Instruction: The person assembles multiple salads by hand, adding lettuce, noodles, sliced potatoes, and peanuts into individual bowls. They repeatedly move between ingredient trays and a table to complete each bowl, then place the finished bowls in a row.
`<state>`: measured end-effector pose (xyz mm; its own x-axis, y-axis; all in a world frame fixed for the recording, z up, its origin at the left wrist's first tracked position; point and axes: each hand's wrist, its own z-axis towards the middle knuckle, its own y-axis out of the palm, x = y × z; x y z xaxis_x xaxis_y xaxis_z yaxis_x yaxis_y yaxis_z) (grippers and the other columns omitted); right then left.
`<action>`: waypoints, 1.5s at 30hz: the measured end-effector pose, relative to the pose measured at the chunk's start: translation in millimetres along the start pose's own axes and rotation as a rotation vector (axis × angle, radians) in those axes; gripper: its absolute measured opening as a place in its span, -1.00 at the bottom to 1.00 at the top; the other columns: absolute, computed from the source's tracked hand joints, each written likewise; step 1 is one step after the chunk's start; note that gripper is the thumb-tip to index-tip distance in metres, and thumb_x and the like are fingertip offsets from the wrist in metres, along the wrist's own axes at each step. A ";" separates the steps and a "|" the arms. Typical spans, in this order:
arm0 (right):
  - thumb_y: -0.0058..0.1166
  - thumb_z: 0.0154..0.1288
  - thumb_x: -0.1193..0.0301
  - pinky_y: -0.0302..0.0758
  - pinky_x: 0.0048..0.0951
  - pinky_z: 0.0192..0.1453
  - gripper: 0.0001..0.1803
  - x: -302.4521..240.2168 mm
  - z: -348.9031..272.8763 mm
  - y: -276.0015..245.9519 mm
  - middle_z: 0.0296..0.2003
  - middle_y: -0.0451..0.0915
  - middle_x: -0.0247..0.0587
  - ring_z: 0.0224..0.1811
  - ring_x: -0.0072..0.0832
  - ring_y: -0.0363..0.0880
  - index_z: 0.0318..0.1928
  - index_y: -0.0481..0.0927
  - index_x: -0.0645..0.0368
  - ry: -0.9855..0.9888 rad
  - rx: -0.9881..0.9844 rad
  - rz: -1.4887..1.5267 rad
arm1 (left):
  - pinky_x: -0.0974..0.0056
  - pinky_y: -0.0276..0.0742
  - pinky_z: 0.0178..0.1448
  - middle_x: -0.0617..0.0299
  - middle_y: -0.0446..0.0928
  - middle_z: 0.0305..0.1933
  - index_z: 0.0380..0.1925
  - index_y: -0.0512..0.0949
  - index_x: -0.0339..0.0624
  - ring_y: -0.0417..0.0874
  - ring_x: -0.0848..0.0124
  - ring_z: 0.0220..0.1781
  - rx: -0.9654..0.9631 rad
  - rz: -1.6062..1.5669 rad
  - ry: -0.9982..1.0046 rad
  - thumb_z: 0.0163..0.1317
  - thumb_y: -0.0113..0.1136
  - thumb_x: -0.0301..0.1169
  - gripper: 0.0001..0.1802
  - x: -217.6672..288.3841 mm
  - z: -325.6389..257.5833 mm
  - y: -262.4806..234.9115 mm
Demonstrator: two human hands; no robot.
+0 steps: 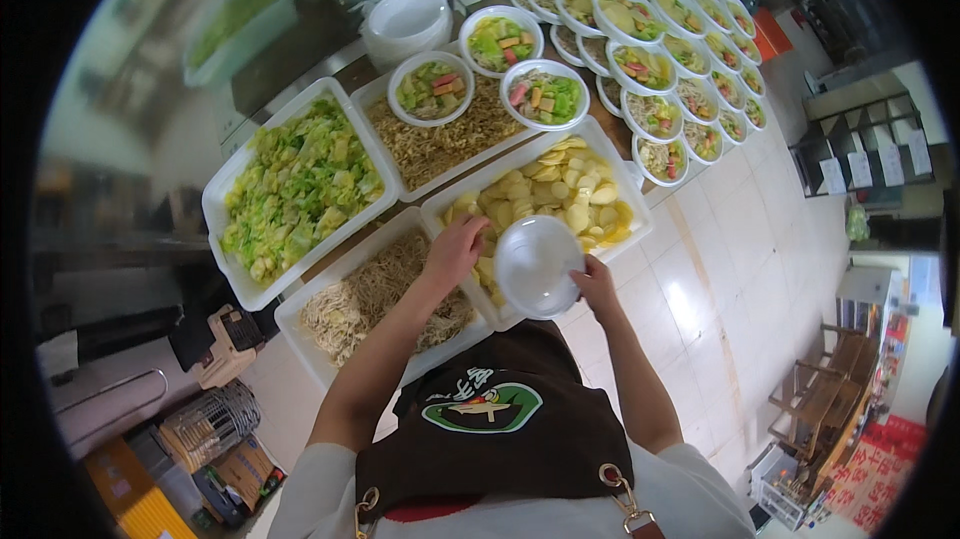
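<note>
My right hand (597, 289) grips the rim of an empty white bowl (538, 267), tilted over the tray of pale yellow potato slices (560, 184). My left hand (458, 251) is at that tray's left side, close to the bowl. Its fingers are curled together, and whatever they hold, if anything, is hidden. Below my left forearm lies a tray of pale shredded strands (360, 299). Chopped green cabbage (300, 179) fills the tray at the far left. Behind the potato slices is a tray of brown noodle-like food (440, 149).
Three filled bowls, one a bowl of greens and pink pieces (545, 96), rest on the brown tray's edges. Stacked white bowls (405, 27) stand behind. Many filled bowls (645, 69) are piled at the back right. Tiled floor (690, 299) lies to the right.
</note>
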<state>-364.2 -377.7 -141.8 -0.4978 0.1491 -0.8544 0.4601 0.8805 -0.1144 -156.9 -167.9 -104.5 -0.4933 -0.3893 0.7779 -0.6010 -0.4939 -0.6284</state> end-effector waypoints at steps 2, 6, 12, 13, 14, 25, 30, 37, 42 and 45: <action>-0.04 0.17 0.49 0.49 -0.54 -0.47 -0.69 -9.6 -26.9 -17.7 -0.42 0.55 -0.23 -0.45 -0.53 0.54 -0.05 0.44 0.28 0.026 0.108 0.314 | 0.08 0.46 -0.06 0.03 0.43 -0.05 -0.04 0.45 -0.07 0.46 0.02 -0.04 -0.060 0.194 0.069 0.03 0.18 -0.45 -0.59 -16.2 21.7 25.2; -0.11 0.23 0.52 0.51 -0.58 -0.50 -0.71 7.0 -54.3 -61.3 -0.37 0.53 -0.25 -0.48 -0.57 0.54 -0.01 0.36 0.28 0.042 0.330 0.448 | 0.02 0.40 0.06 0.05 0.35 0.11 0.05 0.41 0.03 0.34 -0.03 0.11 -0.101 0.502 0.124 0.00 0.27 -0.31 -0.47 -7.2 53.5 86.0; -0.11 0.24 0.51 0.55 -0.52 -0.47 -0.70 16.3 -60.7 -77.0 -0.32 0.53 -0.19 -0.43 -0.51 0.56 -0.01 0.36 0.28 0.014 0.468 0.404 | 0.02 0.39 0.06 -0.01 0.33 0.12 0.08 0.37 0.06 0.33 0.08 0.14 -0.271 0.591 0.134 0.03 0.27 -0.27 -0.45 6.8 56.5 101.5; -0.11 0.23 0.51 0.54 -0.52 -0.49 -0.71 19.7 -57.5 -75.7 -0.32 0.52 -0.19 -0.44 -0.51 0.55 -0.02 0.36 0.28 0.004 0.470 0.385 | 0.03 0.41 0.03 -0.02 0.32 0.12 0.05 0.39 0.05 0.35 0.10 0.13 -0.296 0.635 0.208 0.04 0.26 -0.29 -0.49 -2.1 51.8 104.1; -0.12 0.23 0.51 0.53 -0.53 -0.51 -0.71 22.1 -55.0 -74.8 -0.32 0.52 -0.19 -0.45 -0.52 0.55 -0.02 0.36 0.28 -0.006 0.469 0.364 | 0.04 0.42 0.01 -0.03 0.32 0.11 0.02 0.41 0.03 0.37 0.13 0.11 -0.319 0.679 0.280 0.05 0.25 -0.30 -0.52 -11.3 47.6 105.7; -0.10 0.20 0.59 0.52 -0.51 -0.50 -0.51 -29.7 -28.6 -18.9 -0.30 0.54 -0.18 -0.51 -0.58 0.54 0.19 0.28 0.23 -0.131 0.353 0.123 | 0.19 0.50 -0.18 0.05 0.51 -0.16 -0.11 0.45 -0.15 0.56 0.18 -0.14 -0.195 -0.552 -0.006 0.13 0.22 -0.36 -0.67 71.8 58.0 44.4; -0.10 0.20 0.59 0.51 -0.51 -0.50 -0.52 -55.5 -27.7 -3.7 -0.31 0.54 -0.20 -0.52 -0.61 0.52 0.17 0.30 0.21 -0.148 0.265 0.124 | 0.07 0.47 -0.21 -0.05 0.50 -0.12 0.03 0.33 -0.13 0.57 0.01 -0.18 -0.232 -0.201 0.043 0.17 0.17 -0.32 -0.57 91.7 64.8 61.8; -0.12 0.21 0.59 0.48 -0.55 -0.53 -0.54 -31.4 -31.1 -23.2 -0.34 0.54 -0.25 -0.53 -0.62 0.51 0.17 0.31 0.21 -0.144 0.300 0.174 | 0.04 0.46 -0.18 -0.04 0.50 -0.19 -0.03 0.42 -0.15 0.57 0.05 -0.20 -0.030 0.122 0.212 0.21 0.09 -0.37 -0.69 85.1 65.8 28.6; -0.15 0.18 0.63 0.48 -0.58 -0.54 -0.54 -13.3 -42.1 -52.6 -0.23 0.51 -0.19 -0.52 -0.61 0.50 0.14 0.31 0.28 -0.189 0.418 0.184 | 0.06 0.49 -0.02 -0.06 0.40 0.02 0.04 0.43 -0.09 0.46 0.05 0.05 -0.276 0.409 -0.073 0.09 0.19 -0.35 -0.54 0.8 62.9 24.3; -0.15 0.17 0.63 0.50 -0.57 -0.54 -0.54 -17.6 -41.9 -63.3 -0.20 0.51 -0.16 -0.52 -0.59 0.51 0.13 0.31 0.29 -0.136 0.427 0.180 | 0.05 0.51 0.00 -0.08 0.30 0.14 0.06 0.42 -0.06 0.38 -0.01 0.14 -0.393 0.780 0.084 0.02 0.24 -0.34 -0.47 -18.7 20.6 71.6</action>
<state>-415.3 -417.1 -98.3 -0.2951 0.1963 -0.9351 0.8050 0.5783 -0.1326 -177.8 -212.0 -163.9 -0.8891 -0.4382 0.1318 -0.2390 0.1992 -0.9504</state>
